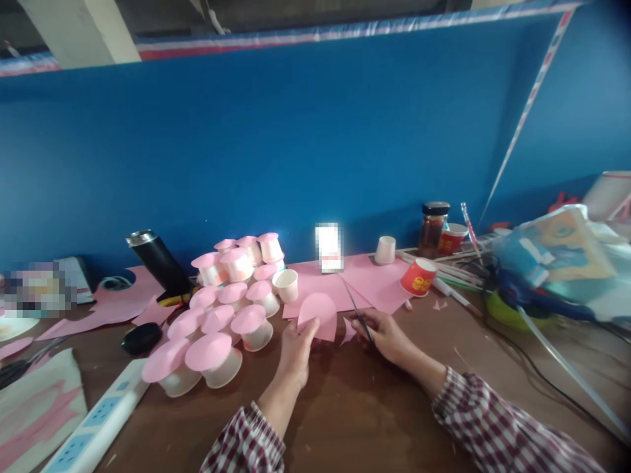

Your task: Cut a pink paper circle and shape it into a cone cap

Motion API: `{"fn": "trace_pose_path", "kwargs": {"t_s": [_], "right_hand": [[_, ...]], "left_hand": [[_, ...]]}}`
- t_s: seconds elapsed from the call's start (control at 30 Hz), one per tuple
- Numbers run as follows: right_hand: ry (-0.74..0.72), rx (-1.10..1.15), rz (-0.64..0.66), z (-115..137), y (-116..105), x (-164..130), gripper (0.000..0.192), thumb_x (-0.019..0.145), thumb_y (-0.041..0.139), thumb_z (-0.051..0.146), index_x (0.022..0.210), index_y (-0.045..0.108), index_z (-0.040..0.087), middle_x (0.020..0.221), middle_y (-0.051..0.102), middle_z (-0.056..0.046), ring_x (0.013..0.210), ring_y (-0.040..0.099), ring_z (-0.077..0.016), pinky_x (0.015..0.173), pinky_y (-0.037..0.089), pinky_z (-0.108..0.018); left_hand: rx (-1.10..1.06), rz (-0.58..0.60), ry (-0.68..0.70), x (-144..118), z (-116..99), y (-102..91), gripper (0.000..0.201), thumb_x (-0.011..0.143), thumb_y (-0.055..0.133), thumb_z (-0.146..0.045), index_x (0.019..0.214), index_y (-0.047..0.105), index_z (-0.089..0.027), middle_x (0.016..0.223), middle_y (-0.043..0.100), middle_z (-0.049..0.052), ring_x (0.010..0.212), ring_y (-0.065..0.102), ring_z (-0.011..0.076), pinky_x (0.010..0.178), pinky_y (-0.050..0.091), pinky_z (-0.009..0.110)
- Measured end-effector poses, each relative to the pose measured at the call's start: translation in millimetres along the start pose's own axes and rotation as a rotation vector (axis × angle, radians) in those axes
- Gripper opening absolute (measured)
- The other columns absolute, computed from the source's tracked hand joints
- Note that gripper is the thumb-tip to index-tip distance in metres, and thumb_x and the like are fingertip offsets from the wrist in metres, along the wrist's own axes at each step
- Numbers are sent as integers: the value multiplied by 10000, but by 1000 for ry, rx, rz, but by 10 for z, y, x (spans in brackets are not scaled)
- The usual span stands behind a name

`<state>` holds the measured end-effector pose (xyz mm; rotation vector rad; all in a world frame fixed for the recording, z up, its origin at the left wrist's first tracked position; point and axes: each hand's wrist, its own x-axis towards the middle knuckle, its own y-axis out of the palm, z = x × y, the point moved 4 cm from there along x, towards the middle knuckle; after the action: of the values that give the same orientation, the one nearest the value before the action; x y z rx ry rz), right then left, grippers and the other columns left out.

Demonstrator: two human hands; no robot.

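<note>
My left hand (297, 348) pinches a rounded piece of pink paper (319, 315) at its lower left edge, thumb on top. In my right hand (389, 336) is a pair of dark scissors (362, 318), its narrow blades pointing away from me, apart from the paper. A small pink scrap (348, 332) lies between the two. Left of my left hand stand several white paper cups topped with shallow pink paper cones (211, 351). One uncovered paper cup (285, 285) is at their right end. Pink paper sheets (355, 279) lie behind my hands.
A red cup (419, 276) and an upturned white cup (385, 249) stand beyond my right hand, near a dark-lidded jar (434, 230). At the left are a black flask (160, 263) and a power strip (98, 417). Plastic bags (566, 263) and cables crowd the right. A blue partition (296, 144) rises behind.
</note>
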<state>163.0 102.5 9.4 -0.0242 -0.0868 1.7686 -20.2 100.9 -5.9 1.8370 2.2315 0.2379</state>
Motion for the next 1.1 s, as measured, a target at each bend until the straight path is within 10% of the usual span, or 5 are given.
{"fn": "trace_pose_path", "kwargs": {"t_s": [1.1], "right_hand": [[-59,42,71,-82,31,-3,419,771,635,432,1036,591,110,594,550,19,517,502,-94,469,397,-208]], "left_hand": [[-246,197,-134,-91,-35,169,412,672,735,-281,1019,617,-94,917,695,124,831,654,216,762,506,329]]}}
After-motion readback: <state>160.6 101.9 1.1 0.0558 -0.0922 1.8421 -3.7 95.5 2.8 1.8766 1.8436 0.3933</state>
